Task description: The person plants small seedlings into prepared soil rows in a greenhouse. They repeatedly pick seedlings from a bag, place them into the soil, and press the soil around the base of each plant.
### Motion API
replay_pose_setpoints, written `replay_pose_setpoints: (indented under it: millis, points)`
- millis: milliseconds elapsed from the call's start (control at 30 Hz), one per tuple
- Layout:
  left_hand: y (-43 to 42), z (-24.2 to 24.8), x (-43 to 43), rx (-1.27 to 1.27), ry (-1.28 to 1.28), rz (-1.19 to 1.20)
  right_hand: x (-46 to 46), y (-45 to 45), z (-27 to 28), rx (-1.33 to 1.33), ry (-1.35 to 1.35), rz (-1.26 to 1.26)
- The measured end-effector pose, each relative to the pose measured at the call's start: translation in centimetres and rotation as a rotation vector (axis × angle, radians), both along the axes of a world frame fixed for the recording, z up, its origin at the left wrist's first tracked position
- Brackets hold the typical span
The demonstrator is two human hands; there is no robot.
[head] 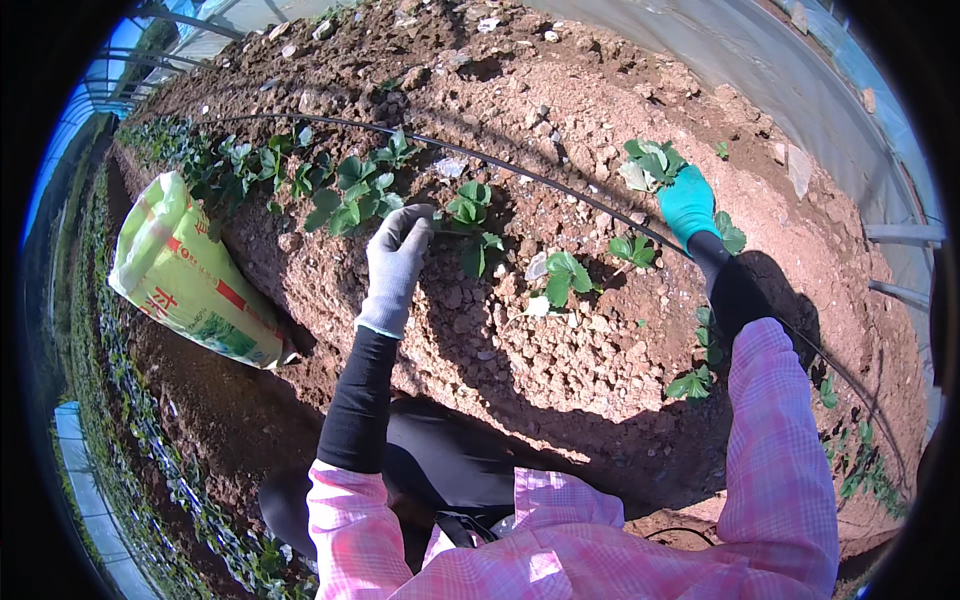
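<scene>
My left hand [396, 262], in a grey knit glove, has its fingers curled together beside a small strawberry plant [470, 202]. A thin stem runs close to the fingertips; whether they pinch it is hard to make out. Farther right, my right hand [688, 204], in a teal glove, is closed around a bunch of strawberry leaves [654, 162], some with pale undersides showing. The leaves hide its fingertips. Between the hands, low strawberry plants [566, 277] grow from the crumbly soil bed [600, 352]. A pale leaf [537, 306] lies near one of them.
A black drip hose [517, 171] crosses the bed and passes behind my right wrist. At left stands an open yellow-green printed sack [202, 277]. Denser strawberry plants [352, 196] grow left of my left hand. Plastic sheeting [720, 60] borders the far side.
</scene>
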State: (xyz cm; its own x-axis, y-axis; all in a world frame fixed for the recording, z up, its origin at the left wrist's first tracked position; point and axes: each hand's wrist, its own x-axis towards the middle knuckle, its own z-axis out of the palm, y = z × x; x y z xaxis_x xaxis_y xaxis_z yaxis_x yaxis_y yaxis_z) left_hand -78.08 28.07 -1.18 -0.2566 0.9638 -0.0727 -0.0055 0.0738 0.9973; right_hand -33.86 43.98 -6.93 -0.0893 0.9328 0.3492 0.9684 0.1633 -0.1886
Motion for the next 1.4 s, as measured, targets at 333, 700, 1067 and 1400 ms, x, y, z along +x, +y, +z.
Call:
replay_pose_setpoints:
  millis: [333,700,1067,1400]
  points:
    - [-6.3,0.4,2.9,0.286,1.34,-0.351,-4.0,-2.1,1.9,-0.093,0.051,-0.012]
    - [-4.5,2.0,0.8,0.503,1.078,0.113,-2.5,-1.3,0.3,-0.137,0.031,-0.056]
    - [-2.9,1.4,1.6,0.184,1.316,-0.601,-3.2,-1.6,0.4,-0.113,0.009,-0.013]
    - [-4.9,0.1,0.7,0.492,1.201,-0.505,-3.1,-1.8,1.8,-0.167,-0.045,-0.03]
